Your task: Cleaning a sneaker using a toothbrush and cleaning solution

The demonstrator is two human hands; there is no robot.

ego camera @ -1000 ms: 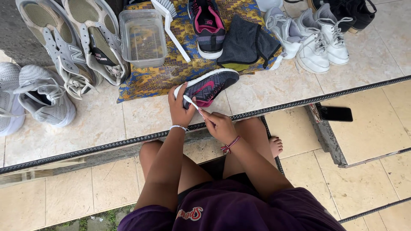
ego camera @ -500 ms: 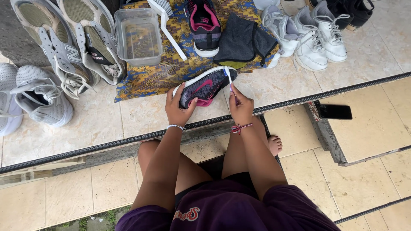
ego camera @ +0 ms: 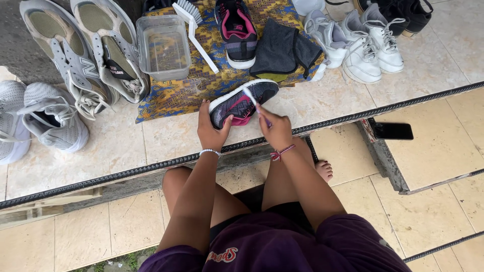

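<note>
Both arms reach forward; left hand cupped, right hand in a closed grip.

A home's tiled porch step lined with sneakers.

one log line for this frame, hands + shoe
left hand: steadies dark pink-trimmed sneaker | right hand: holds small brush on sneaker | patterned cloth beneath

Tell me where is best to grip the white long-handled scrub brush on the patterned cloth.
Probably the bare middle of the white long-handled scrub brush, from above: its thin handle lies flat and slanted on the patterned cloth, bristle head beside the clear plastic tub.
</note>
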